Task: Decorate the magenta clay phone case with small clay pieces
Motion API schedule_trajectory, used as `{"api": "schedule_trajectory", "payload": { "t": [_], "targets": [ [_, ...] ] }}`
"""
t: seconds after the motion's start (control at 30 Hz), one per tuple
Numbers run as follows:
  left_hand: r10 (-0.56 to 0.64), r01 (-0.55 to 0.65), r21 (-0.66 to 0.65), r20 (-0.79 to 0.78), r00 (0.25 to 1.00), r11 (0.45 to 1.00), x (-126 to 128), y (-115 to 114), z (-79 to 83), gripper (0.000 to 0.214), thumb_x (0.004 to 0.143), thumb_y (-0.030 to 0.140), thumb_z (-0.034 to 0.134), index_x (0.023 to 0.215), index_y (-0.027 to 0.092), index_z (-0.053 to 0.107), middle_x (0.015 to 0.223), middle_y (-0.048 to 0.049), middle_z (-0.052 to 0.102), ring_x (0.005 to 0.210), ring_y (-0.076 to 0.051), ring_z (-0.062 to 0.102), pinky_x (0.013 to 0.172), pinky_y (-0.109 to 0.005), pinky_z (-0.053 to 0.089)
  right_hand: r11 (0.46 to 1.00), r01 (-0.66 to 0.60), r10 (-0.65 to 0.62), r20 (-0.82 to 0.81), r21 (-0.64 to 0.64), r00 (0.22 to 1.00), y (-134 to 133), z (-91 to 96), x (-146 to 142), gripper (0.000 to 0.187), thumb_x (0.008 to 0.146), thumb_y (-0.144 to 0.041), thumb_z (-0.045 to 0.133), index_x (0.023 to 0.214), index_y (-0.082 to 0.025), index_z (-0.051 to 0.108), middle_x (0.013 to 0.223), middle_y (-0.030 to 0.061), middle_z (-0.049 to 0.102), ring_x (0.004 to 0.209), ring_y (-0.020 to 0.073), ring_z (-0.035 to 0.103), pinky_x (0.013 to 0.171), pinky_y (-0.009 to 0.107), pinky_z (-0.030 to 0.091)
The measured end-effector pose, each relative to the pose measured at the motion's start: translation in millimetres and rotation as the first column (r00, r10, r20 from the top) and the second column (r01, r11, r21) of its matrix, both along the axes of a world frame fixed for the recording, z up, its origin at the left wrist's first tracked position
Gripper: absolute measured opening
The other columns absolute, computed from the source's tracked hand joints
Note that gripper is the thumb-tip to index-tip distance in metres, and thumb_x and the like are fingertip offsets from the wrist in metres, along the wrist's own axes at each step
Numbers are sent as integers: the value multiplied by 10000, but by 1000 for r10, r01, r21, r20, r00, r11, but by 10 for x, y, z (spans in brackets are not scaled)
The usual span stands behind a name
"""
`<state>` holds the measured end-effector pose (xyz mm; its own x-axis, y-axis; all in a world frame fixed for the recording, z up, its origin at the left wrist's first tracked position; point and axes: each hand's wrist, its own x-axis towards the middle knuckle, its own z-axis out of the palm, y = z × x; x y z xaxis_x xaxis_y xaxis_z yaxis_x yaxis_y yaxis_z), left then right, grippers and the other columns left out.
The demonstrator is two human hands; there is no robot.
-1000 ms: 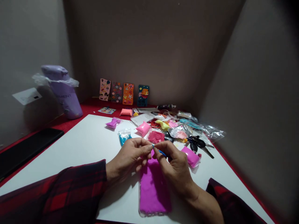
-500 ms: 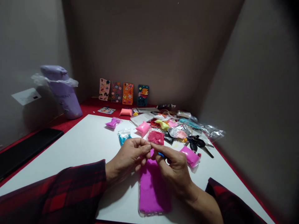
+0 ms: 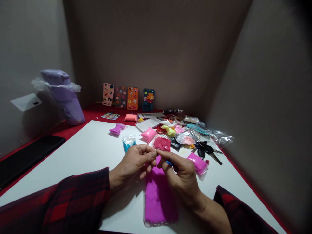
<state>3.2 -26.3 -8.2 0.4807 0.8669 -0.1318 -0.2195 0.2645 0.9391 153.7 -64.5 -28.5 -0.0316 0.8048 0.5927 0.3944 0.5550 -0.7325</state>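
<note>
The left hand (image 3: pixel 135 164) pinches its fingertips together, on what is too small to tell; the right hand (image 3: pixel 184 174), its index tip against them, grips a blue piece (image 3: pixel 168 162). Beneath the fingers lies a purple case (image 3: pixel 161 201); beyond, a red packet (image 3: pixel 162 144). Fine fingertip work seems in hand, calling next for a light, steady pinch

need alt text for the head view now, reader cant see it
A person's left grip and right grip sit close together above a purple case on a white board, with a small blue item in the right grip. Beyond lie a red packet and black-handled scissors; four decorated cases stand at the back, a purple tumbler at left.
</note>
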Motion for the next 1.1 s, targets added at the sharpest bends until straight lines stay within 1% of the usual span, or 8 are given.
{"api": "schedule_trajectory", "payload": {
  "t": [0.17, 0.3, 0.4, 0.5, 0.7, 0.8, 0.97, 1.1],
  "targets": [
    [-1, 1, -10, 10, 1000, 1000, 0, 18, -27, 284, 708, 353, 746, 699, 125, 576, 535, 32, 568, 333, -25, 428, 279, -107, 282, 996, 27, -32, -63, -82, 997, -15, 58, -8, 225, 815, -142, 531, 995, -155, 665, 683, 20, 663, 606, 151, 620, 545, 246, 496],
    [-9, 9, -40, -6, 1000, 999, -13, 20, -24, 281, 714, 351, 742, 715, 121, 581, 559, 19, 583, 355, -29, 449, 293, -104, 295, 997, -20, 17, -52, -76, 998, -2, 51, -2, 214, 836, -162, 551, 1013, -169, 671, 763, 38, 693, 685, 164, 648, 599, 255, 515],
    [-14, 12, -65, -30, 999, 998, -24, 18, -12, 281, 723, 355, 737, 704, 125, 578, 535, 24, 569, 360, -30, 447, 298, -99, 290, 996, -34, 30, -56, -79, 998, 11, 32, 3, 210, 842, -157, 556, 1023, -175, 662, 793, 41, 702, 700, 165, 655, 600, 252, 512],
    [-40, 39, -58, -24, 999, 998, -29, 15, -12, 283, 742, 365, 720, 696, 123, 580, 529, 29, 552, 356, -25, 434, 298, -95, 292, 995, -44, 38, -69, -86, 997, 16, 30, 0, 165, 845, -164, 558, 981, -167, 652, 794, 48, 700, 720, 170, 660, 608, 254, 514],
    [-63, 64, -31, 18, 998, 997, -24, 20, -21, 321, 779, 403, 677, 677, 125, 553, 580, 9, 566, 360, -28, 443, 292, -100, 313, 995, -36, 24, -126, -93, 992, 21, 31, -24, 37, 841, -190, 577, 850, -174, 609, 723, 25, 670, 646, 150, 642, 572, 235, 506],
    [-64, 66, -39, 28, 998, 997, -20, 23, -7, 277, 770, 354, 694, 692, 122, 565, 583, 14, 569, 361, -27, 444, 294, -101, 316, 994, -27, 14, -132, -102, 991, 21, 24, -24, 42, 841, -195, 578, 873, -177, 599, 727, 26, 671, 661, 157, 647, 581, 242, 512],
    [-32, 32, -25, 6, 999, 999, -10, 16, 6, 257, 764, 342, 698, 722, 116, 582, 575, 22, 571, 377, -30, 458, 297, -99, 317, 989, -35, 22, -89, -146, 996, 16, 10, -10, 149, 859, -198, 552, 1000, -174, 590, 724, 32, 670, 665, 169, 652, 590, 261, 521],
    [-20, 20, -3, -9, 1000, 1000, -10, 5, -11, 266, 781, 347, 681, 708, 116, 571, 574, 23, 565, 376, -24, 444, 302, -94, 314, 992, -41, 35, -54, -123, 998, 17, 7, 1, 146, 857, -180, 541, 979, -172, 621, 792, 52, 688, 743, 183, 661, 653, 278, 539]
  ]
}}
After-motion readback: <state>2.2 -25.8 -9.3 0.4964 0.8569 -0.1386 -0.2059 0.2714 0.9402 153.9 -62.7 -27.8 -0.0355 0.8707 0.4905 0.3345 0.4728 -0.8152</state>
